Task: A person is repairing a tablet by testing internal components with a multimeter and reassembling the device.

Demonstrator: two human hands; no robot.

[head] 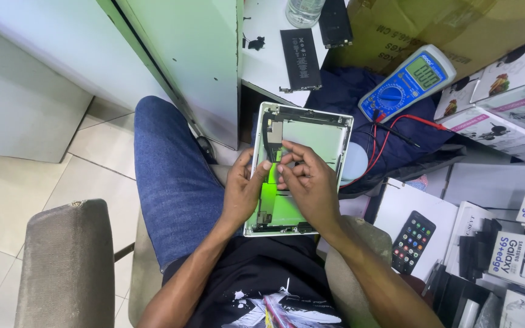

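Two hands work on one opened tablet shell (317, 136), which rests on our lap, on the blue jeans (174, 176), tilted w/ its top end away from us. We take the shell as ref. point for all positions below.

Left hand (242, 188): wrapped round the shell's left edge, thumb lying over the rim onto the inside, fingers behind and out of view. Closed in a hold on the shell.

Right hand (311, 182): lies over the shell's middle, fingers bent, tips pressed together on a small part inside, approx. at the centre. We cannot tell what the part is; it is hidden under the fingertips. Hand is pinched, not flat.

Inside the shell: green-lit lower half, dark component strip along the top-left corner.

Surroundings, rel. to shell:
- Above it, on a white desk (265, 67): a flat black battery pack (300, 59); further up, a second dark part (335, 23) and a clear bottle (304, 11).
- Upper right: blue multimeter (407, 82) on dark cloth, red and black leads (396, 130) running down toward the shell's right edge.
- Right and lower right: stacked phone boxes (518, 243).
- Lower left: grey chair arm (65, 261), well apart.
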